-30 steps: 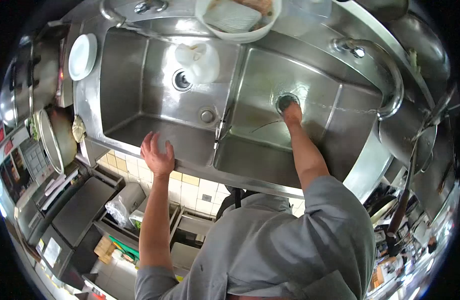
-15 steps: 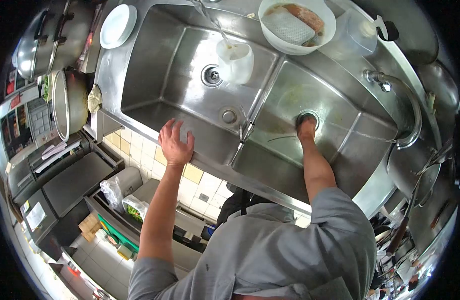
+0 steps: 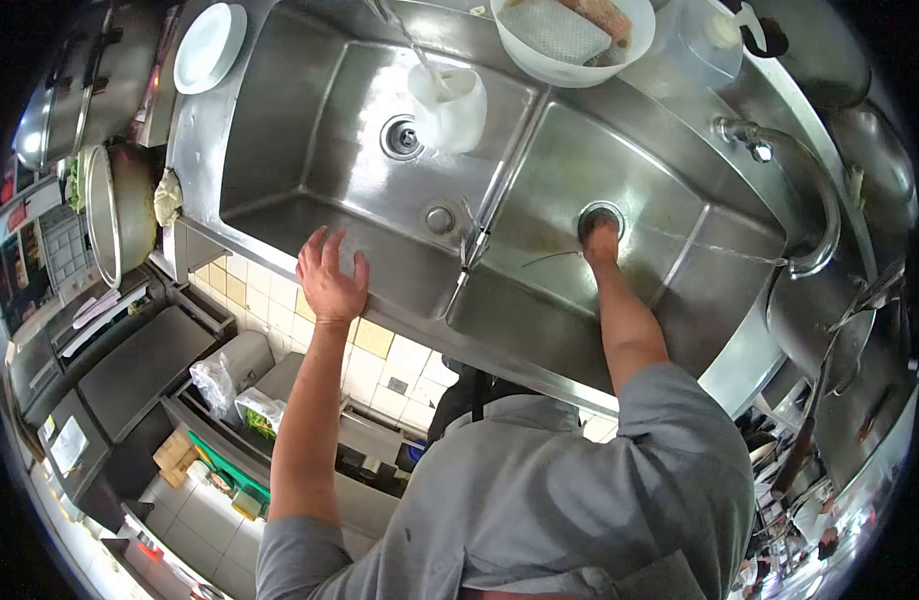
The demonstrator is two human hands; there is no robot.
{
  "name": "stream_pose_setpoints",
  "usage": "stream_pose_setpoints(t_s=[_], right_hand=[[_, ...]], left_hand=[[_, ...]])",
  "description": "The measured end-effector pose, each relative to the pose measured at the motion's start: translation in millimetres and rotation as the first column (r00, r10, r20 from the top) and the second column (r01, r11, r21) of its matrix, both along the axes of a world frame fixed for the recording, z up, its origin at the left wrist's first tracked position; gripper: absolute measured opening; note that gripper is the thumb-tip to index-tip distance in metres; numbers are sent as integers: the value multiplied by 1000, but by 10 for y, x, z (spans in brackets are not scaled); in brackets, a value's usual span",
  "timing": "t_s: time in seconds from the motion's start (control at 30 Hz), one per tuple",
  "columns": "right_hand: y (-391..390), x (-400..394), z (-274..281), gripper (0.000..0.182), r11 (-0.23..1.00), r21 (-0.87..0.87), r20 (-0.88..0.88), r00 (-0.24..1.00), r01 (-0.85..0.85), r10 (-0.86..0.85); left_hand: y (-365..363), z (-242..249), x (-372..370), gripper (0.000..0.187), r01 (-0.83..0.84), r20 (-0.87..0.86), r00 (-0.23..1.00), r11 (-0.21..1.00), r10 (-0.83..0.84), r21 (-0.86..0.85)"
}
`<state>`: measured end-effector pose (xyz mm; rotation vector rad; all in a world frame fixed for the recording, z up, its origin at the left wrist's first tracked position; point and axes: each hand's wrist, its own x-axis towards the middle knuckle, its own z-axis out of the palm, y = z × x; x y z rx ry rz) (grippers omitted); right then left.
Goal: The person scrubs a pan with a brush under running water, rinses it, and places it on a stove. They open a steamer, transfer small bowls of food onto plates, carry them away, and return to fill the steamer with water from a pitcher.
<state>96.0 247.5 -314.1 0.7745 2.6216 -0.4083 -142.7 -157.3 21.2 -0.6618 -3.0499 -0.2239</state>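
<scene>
My left hand [image 3: 331,277] rests on the front rim of the steel double sink [image 3: 404,312], its fingers spread and holding nothing. Inside the right basin my right hand [image 3: 601,240] reaches down into the drain [image 3: 612,212]; its fingertips are hidden there. A thin dark strand [image 3: 549,256] lies on the basin floor beside that hand. In the left basin, water runs into a white plastic container [image 3: 449,112] next to an open drain [image 3: 402,137]. A round metal stopper [image 3: 439,219] sits nearer the front of that basin.
A curved faucet [image 3: 829,225] pours a thin stream into the right basin. Behind the sink are a white bowl [image 3: 554,70] with a textured cloth in brownish contents and a clear plastic container [image 3: 694,50]. White plates [image 3: 209,48] and a large pot [image 3: 129,210] are at the left.
The whole view has shifted, so the sink and its contents appear slightly further left and up. Both hands keep their places on the rim and at the drain.
</scene>
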Motion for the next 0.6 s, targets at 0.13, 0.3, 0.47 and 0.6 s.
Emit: stream_pose_setpoints(t_s=[0.13,0.3,0.47,0.6], right_hand=[[34,30,-68,38,998,23,99,993,-64,61],[225,-155,-147,42,973,35,118,967,-230,224],[208,-369,209,30,943,-92,397,857,-319,328],[130,-214,295,23,975,5,89,971,-224,222]], left_hand=[[-10,-24,-6,46,0,8,1000,1000,0,14],[-18,-18,-6,44,11,-2,1000,1000,-11,21],[-25,-30,-4,43,10,-5,1000,1000,-10,12],[-39,-43,-4,44,4,-4,1000,1000,-4,-12]])
